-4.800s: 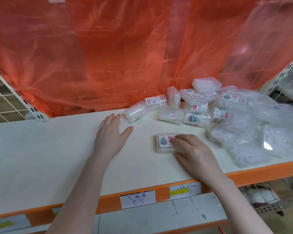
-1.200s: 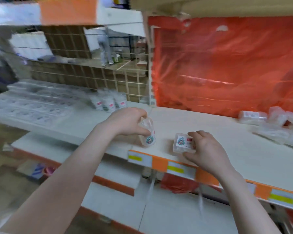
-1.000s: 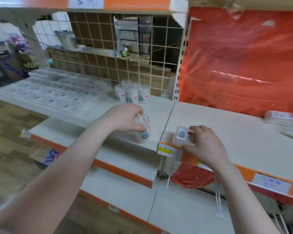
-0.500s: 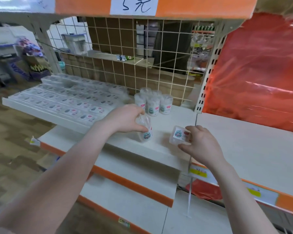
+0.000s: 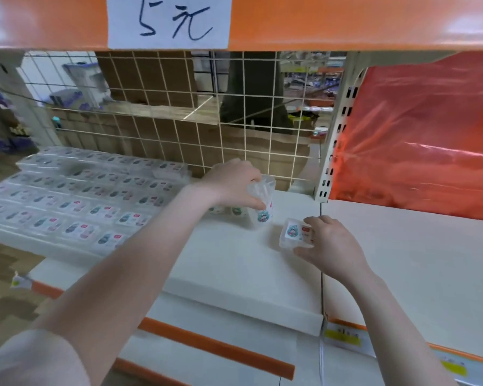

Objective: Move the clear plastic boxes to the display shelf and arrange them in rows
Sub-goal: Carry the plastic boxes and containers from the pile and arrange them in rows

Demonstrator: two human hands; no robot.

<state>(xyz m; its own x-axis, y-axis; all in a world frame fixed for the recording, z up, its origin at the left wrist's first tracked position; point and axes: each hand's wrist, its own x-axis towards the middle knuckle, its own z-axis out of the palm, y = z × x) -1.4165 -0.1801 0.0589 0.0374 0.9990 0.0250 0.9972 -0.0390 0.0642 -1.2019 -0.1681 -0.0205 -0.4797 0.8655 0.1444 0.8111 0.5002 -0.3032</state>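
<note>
Both hands moved over display shelf (image 5: pixel 234 268); flat box (image 5: pixel 296 232) between right fingers (image 5: pixel 315 224).

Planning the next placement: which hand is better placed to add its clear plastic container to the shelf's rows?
Left hand: its round clear tub hangs beside standing tubs.

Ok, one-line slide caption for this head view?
Left hand sets a clear cylindrical container on the display shelf; right hand holds a flat clear box.

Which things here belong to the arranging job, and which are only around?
Job:
left hand gripping round clear tub
right hand holding flat clear box
rows of clear boxes
display shelf

Around:
price sign
wire grid
orange plastic sheet
</note>
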